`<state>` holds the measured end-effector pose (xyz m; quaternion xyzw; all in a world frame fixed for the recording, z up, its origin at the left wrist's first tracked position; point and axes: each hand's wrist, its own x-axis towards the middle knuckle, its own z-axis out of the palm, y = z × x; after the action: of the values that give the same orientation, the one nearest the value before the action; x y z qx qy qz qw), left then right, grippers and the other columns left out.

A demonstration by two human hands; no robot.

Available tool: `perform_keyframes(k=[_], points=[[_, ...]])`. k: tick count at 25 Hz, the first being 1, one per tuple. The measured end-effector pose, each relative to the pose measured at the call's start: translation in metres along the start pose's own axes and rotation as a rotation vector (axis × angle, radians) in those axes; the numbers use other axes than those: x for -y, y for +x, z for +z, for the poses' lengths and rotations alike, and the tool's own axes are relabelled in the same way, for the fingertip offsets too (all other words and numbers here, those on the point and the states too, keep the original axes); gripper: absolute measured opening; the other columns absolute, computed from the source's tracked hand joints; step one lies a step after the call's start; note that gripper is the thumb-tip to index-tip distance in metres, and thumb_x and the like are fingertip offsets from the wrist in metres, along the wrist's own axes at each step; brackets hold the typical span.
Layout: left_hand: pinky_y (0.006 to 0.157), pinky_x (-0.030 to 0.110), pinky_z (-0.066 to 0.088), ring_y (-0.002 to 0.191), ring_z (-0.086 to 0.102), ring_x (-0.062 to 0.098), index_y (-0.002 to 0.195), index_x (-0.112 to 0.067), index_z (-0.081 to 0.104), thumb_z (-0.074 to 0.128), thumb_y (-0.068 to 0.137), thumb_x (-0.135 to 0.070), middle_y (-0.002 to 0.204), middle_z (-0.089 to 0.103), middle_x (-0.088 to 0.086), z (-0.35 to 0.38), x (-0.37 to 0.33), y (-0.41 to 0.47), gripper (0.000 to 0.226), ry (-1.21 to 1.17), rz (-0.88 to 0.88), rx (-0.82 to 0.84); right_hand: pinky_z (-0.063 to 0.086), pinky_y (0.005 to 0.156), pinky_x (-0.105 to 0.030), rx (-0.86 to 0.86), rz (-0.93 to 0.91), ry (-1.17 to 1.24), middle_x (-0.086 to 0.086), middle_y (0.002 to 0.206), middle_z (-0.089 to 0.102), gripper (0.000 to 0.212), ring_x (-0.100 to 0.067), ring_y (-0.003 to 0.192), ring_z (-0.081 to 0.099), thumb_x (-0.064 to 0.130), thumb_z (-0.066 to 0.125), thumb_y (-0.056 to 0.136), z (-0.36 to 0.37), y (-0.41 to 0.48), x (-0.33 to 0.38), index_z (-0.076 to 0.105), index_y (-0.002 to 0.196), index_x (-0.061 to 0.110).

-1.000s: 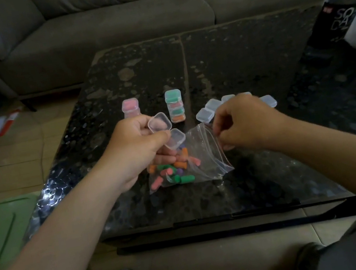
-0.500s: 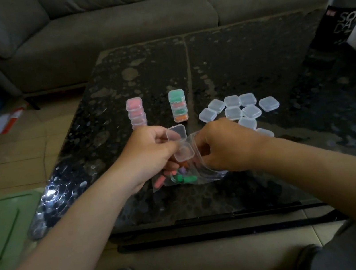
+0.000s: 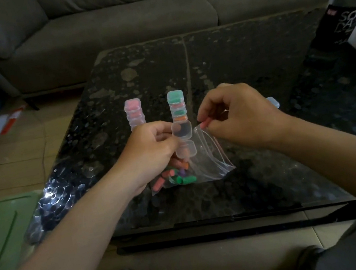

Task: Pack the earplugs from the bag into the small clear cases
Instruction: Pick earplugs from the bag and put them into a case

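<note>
1. Table (image 3: pixel 242 59): dark speckled stone top, low, with a seam running front to back. A grey sofa (image 3: pixel 108 24) is set behind it; a tiled floor (image 3: pixel 13 161) is seen to the left.
2. Dark bottle (image 3: pixel 344 15): stood at the table's far right edge.
3. Bag (image 3: pixel 209 160): clear zip bag, laid near the table's front edge, mouth raised. Earplugs (image 3: pixel 172 177) in pink, orange, green and purple are heaped in its lower left corner.
4. Open case (image 3: pixel 183 141): small, clear, hinged, lid up. It is gripped between the curled thumb and fingers of the left hand (image 3: pixel 152 153), above the bag.
5. Pink earplug (image 3: pixel 205 123): pinched in the fingertips of the right hand (image 3: pixel 237 116), just right of the case lid, at the bag's mouth.
6. Filled cases: two upright stacks behind the hands, a pink stack (image 3: pixel 134 113) and a green-topped stack (image 3: pixel 176 104).
7. Empty case (image 3: pixel 272 102): partly hidden beyond the right hand.
</note>
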<state>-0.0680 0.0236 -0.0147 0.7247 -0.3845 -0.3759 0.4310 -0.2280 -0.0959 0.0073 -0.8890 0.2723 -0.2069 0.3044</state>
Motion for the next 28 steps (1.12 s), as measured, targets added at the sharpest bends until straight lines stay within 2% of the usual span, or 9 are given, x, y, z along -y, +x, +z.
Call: perform_keyframes(k=[2, 6, 9, 14, 18, 23, 28], points=[[0.083, 0.062, 0.06, 0.079, 0.076, 0.037, 0.108, -0.019, 0.073, 0.065, 0.099, -0.014, 0.085, 0.079, 0.009, 0.003, 0.0, -0.001, 0.013, -0.041, 0.023, 0.004, 0.055, 0.074, -0.019, -0.009, -0.082, 0.03, 0.01, 0.094, 0.06, 0.027, -0.004, 0.081, 0.063, 0.007, 0.073, 0.083, 0.004, -0.004, 0.004, 0.068, 0.084, 0.033], [0.073, 0.044, 0.06, 0.069, 0.069, 0.023, 0.103, -0.01, 0.075, 0.064, 0.097, -0.004, 0.073, 0.074, 0.004, 0.007, -0.003, -0.004, 0.014, -0.139, 0.03, 0.031, 0.054, 0.073, -0.026, 0.04, -0.197, -0.012, 0.003, 0.096, 0.063, 0.025, -0.008, 0.082, 0.063, 0.0, 0.071, 0.08, 0.022, -0.007, 0.006, 0.074, 0.099, 0.016], [0.065, 0.038, 0.057, 0.065, 0.067, 0.023, 0.098, -0.008, 0.076, 0.065, 0.095, -0.001, 0.07, 0.072, 0.006, 0.007, -0.003, -0.005, 0.014, -0.187, 0.003, 0.037, 0.054, 0.074, -0.028, 0.047, -0.221, -0.001, 0.003, 0.097, 0.067, 0.023, -0.01, 0.085, 0.063, 0.003, 0.071, 0.083, 0.025, -0.006, 0.006, 0.072, 0.103, 0.015], [0.08, 0.048, 0.058, 0.07, 0.067, 0.031, 0.1, -0.007, 0.077, 0.069, 0.093, -0.003, 0.079, 0.074, 0.014, 0.004, -0.001, -0.003, 0.012, -0.232, -0.013, 0.036, 0.055, 0.079, -0.02, 0.014, -0.221, 0.06, 0.007, 0.097, 0.071, 0.019, -0.005, 0.088, 0.066, 0.008, 0.075, 0.086, 0.023, -0.007, 0.006, 0.072, 0.105, 0.013], [0.08, 0.048, 0.06, 0.073, 0.068, 0.03, 0.101, -0.006, 0.077, 0.071, 0.093, -0.006, 0.083, 0.073, 0.016, 0.001, -0.003, -0.003, 0.01, -0.254, -0.022, 0.046, 0.053, 0.078, -0.016, -0.054, -0.203, 0.06, 0.01, 0.093, 0.069, 0.022, -0.004, 0.089, 0.064, 0.003, 0.074, 0.084, 0.026, -0.008, 0.01, 0.071, 0.103, 0.013], [0.083, 0.05, 0.055, 0.077, 0.062, 0.037, 0.099, 0.001, 0.076, 0.065, 0.094, 0.004, 0.081, 0.07, 0.019, 0.0, -0.003, -0.003, 0.013, -0.312, -0.032, 0.029, 0.051, 0.078, -0.01, -0.051, -0.208, 0.047, 0.014, 0.094, 0.069, 0.028, 0.0, 0.09, 0.065, 0.004, 0.074, 0.085, 0.029, -0.008, 0.013, 0.069, 0.11, 0.015], [0.078, 0.047, 0.058, 0.07, 0.066, 0.029, 0.108, 0.002, 0.072, 0.07, 0.094, -0.003, 0.082, 0.07, 0.017, 0.0, -0.006, -0.004, 0.015, -0.369, -0.044, 0.019, 0.054, 0.084, -0.016, -0.091, -0.206, 0.059, 0.019, 0.092, 0.063, 0.036, 0.004, 0.086, 0.066, -0.001, 0.072, 0.084, 0.027, -0.007, 0.012, 0.066, 0.117, 0.013]])
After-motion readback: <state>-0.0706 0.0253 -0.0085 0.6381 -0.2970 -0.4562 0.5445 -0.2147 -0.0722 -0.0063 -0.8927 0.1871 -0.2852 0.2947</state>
